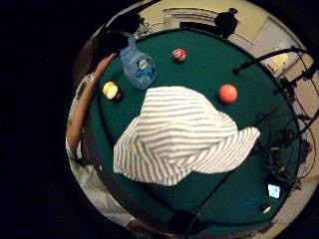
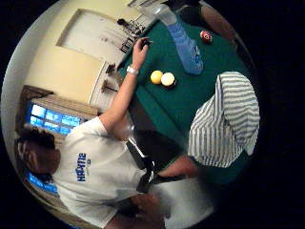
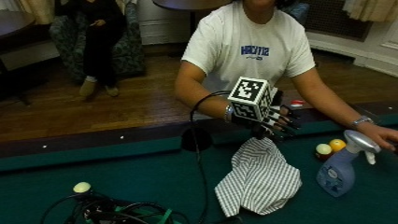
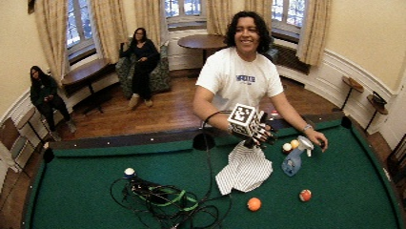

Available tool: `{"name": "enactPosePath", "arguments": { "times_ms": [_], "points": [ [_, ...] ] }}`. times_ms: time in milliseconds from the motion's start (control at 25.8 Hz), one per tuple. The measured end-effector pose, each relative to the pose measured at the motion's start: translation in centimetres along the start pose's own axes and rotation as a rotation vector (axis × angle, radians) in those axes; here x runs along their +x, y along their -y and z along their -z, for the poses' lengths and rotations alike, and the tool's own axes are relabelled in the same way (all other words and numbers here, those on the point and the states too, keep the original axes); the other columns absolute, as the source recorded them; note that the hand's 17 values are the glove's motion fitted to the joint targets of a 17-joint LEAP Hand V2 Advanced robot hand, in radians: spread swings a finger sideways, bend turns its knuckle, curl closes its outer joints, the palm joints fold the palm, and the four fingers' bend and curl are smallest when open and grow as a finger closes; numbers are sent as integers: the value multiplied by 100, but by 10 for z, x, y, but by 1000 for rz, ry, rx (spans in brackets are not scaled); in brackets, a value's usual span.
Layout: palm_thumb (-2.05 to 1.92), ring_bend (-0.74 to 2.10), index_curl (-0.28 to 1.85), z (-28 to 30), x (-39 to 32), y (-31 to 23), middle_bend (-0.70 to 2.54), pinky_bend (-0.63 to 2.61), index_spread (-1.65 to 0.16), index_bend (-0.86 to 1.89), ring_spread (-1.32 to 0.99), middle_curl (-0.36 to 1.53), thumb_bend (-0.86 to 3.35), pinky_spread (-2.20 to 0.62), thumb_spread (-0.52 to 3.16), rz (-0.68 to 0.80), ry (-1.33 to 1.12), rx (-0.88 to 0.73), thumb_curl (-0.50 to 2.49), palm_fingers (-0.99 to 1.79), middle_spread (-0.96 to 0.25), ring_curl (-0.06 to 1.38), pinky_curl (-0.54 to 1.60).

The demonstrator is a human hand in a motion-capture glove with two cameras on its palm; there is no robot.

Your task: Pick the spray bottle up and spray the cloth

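2 hands are in play over the green pool table (image 3: 74, 168): the gloved right hand (image 3: 277, 122) hangs above the rail on the person's side, its fingers curled down and pinched on the top fold of the striped cloth (image 3: 260, 179), which is lifted at that point while its lower part drapes onto the felt. The spray bottle (image 3: 343, 169), pale blue with a white trigger head, stands upright on the felt beside the cloth, near the same rail and apart from the cloth's edge. The bare left hand (image 3: 380, 134) rests on the felt just beyond the bottle's head; whether it touches the bottle I cannot tell. 2 balls, 1 yellow (image 3: 337, 145) and 1 cream (image 3: 323, 149), sit between the bottle and the rail. In the little finger side palm view an orange ball (image 1: 228, 93) and a red-striped ball (image 1: 179, 55) lie further out on the felt, and a tangle of cables (image 3: 118, 212) lies toward the far end of the table.

Judging by this, the task is at its start: the cloth is being arranged and the bottle is not yet picked up. Next the gloved hand would need to let go of the cloth, cross to the bottle, wrap around its neck with a finger on the trigger, and aim the nozzle at the cloth
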State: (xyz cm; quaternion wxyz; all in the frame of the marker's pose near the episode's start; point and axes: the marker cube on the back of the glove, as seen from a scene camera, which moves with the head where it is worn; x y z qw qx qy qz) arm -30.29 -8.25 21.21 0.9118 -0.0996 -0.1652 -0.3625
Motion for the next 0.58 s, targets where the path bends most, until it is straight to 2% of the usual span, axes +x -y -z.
{"name": "enactPosePath", "arguments": {
  "times_ms": [271,581],
  "points": [
    [34,29,32,20,-13,-58,19,25,-43,15,-14,37,-3,18,96,44,-80,-58,38,49,-18,32,35],
    [35,28,31,45,-22,-91,18,24,-44,16,-15,36,-3,18,98,40,-57,-16,36,50,-18,32,35]
  ]
}}
